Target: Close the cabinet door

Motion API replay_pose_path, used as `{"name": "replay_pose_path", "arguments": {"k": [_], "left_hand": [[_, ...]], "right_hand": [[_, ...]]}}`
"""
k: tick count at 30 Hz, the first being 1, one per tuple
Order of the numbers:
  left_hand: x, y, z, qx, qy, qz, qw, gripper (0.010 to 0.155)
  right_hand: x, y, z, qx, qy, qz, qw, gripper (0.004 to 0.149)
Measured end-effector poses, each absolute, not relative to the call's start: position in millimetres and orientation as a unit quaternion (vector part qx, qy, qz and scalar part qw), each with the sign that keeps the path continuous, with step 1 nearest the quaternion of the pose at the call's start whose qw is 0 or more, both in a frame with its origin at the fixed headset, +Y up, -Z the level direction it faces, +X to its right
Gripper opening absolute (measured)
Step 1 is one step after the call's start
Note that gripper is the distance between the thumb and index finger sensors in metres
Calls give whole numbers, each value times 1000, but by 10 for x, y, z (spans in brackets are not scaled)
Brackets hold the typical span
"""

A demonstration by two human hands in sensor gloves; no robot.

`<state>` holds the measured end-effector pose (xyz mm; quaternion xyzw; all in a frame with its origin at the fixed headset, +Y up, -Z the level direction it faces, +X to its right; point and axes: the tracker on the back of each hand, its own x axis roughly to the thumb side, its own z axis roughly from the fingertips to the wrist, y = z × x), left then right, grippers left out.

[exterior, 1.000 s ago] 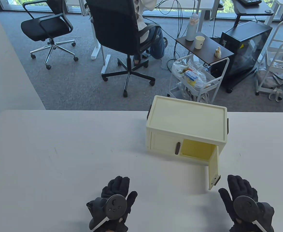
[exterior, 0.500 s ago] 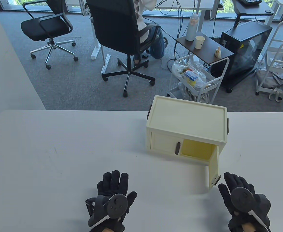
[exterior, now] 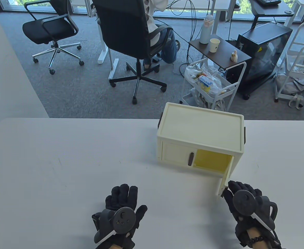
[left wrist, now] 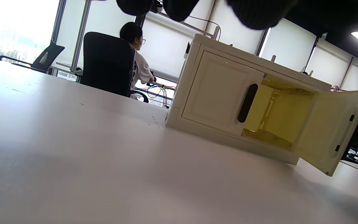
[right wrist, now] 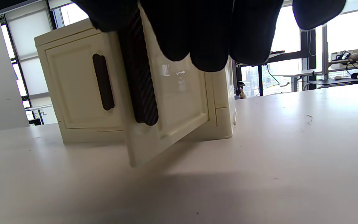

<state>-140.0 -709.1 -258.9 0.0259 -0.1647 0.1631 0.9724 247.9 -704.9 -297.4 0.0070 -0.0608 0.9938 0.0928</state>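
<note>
a: two gloved hands over the table (exterior: 63, 160). we log the right hand (exterior: 245, 207) first: its fingers (right wrist: 210, 34) lie against the outer face of the open cabinet door (exterior: 223, 182), beside the dark door handle (right wrist: 140, 74). pressing, not wrapped round anything that we can see.

b: and the left hand (exterior: 121, 210)?

a: flat on the tabletop, palm down, fingers spread loosely, holding nothing. it sits well apart from the cabinet (exterior: 201, 135).

b: where do we place the door?

a: right-hand door, hinged at the cabinet's right front corner, swung out toward us at an angle, yellow interior (left wrist: 275, 115) exposed. the left door (exterior: 175, 154) is flush with its handle (exterior: 191, 158) at the centre.

b: cabinet position?

a: cream box, upright, at the far edge of the table, right of centre.
</note>
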Motion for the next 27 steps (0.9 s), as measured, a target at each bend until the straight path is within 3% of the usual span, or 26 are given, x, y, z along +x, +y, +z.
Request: {"name": "replay_pose_path", "arguments": {"k": [12, 19, 27], "left_hand": [[-1478, -7087, -2599, 18, -159, 194, 968, 76], [-1466, -7098, -2608, 7, -162, 202, 966, 76], [-1493, -7125, -2640, -4, -149, 203, 968, 76]], "right_hand": [[1891, -7145, -3456, -2, -57, 991, 117, 59], [1752, -7201, -3791, -30, -58, 985, 162, 63], [1763, -7219, -3791, -33, -64, 984, 162, 64]]}}
